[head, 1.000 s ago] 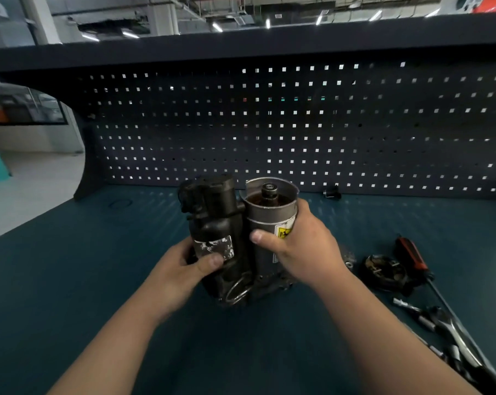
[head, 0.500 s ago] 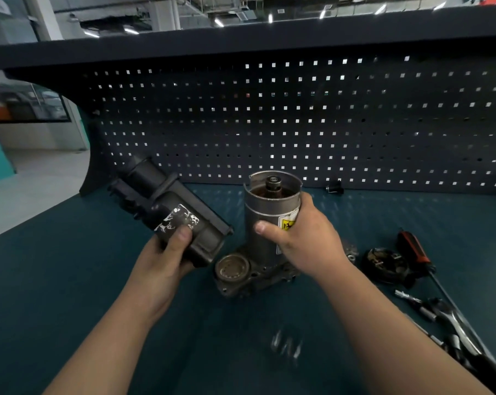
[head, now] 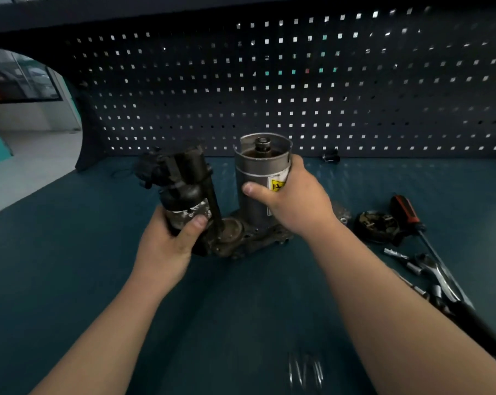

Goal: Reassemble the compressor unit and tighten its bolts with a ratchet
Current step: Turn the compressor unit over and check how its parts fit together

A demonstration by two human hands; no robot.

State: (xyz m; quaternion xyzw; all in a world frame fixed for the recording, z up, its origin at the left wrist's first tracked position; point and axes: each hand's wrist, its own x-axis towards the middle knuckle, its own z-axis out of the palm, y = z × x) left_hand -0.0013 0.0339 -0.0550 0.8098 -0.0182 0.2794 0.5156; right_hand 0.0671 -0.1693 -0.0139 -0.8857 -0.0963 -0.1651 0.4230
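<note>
2 wrapped grips: left [head: 167,246], black housing [head: 181,178]; right [head: 295,203], seemingly steel cylinder [head: 255,178].

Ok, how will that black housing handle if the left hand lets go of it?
Probably rigid: the black housing looks like a solid moulded body. Likely top-heavy, as the left hand grips only its lower end and bulky fittings sit on top. Tilted and not seated on the base, it may well topple if released.
</note>
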